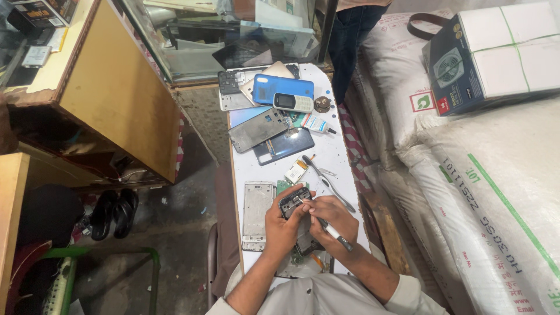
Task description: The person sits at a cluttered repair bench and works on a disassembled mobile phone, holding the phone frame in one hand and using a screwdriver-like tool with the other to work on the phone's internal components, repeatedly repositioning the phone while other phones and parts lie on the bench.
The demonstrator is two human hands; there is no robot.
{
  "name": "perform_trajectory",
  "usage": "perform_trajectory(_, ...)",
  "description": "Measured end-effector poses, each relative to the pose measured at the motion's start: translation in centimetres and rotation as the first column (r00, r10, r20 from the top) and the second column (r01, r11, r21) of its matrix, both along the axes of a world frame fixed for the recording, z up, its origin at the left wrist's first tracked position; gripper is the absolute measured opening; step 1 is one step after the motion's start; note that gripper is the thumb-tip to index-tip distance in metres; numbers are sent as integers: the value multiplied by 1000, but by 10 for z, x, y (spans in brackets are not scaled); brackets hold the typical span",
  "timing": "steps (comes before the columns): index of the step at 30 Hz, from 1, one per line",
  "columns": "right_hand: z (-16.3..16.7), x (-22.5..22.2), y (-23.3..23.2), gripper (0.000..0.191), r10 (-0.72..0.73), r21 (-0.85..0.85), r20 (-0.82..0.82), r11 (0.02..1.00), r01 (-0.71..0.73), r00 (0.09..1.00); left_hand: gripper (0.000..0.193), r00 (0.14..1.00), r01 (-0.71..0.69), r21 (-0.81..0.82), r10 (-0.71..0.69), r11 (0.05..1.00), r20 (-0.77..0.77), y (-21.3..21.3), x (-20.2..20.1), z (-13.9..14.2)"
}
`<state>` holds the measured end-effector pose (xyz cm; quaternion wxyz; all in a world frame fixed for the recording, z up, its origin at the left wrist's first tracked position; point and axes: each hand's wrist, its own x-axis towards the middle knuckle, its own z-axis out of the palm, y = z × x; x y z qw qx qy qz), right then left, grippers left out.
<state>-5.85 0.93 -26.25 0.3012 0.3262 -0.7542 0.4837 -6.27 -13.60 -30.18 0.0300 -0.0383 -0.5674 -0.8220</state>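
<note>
My left hand [280, 224] grips a small dark phone part [293, 200] over the narrow white table [338, 154]. My right hand [332, 217] holds a thin screwdriver [333, 232] with a white-and-black handle, its tip resting on that part. A silver phone frame [258, 213] lies flat just left of my left hand. A green circuit board [282, 186] peeks out above the part. Beneath my hands lies another opened phone, mostly hidden.
Tweezers [326, 182] and a small module [296, 171] lie beyond my hands. Farther up are phone back covers [258, 129], a blue phone [283, 87], a keypad phone [293, 102] and a glue tube [318, 124]. White sacks [496, 175] rise at right, a wooden counter [111, 87] at left, sandals [114, 213] below.
</note>
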Motion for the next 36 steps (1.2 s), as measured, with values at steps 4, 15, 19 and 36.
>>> perform_trajectory(4,1,2,2,29,12,-7,12,1000,-12,1000,43,1000,-13,17,13,1000,7,3,0,0)
perform_trajectory(15,3,-2,3,29,19,-10,42,1000,-18,999,45,1000,7,22,-7,1000,-5,1,-1,-1)
perform_trajectory(19,6,-1,2,30,14,-10,51,1000,-14,999,44,1000,-20,59,20,998,-3,3,0,-2)
perform_trajectory(36,-4,-2,4,24,42,-68,136,997,-33,990,49,999,-25,-73,22,997,-30,-5,-2,-5)
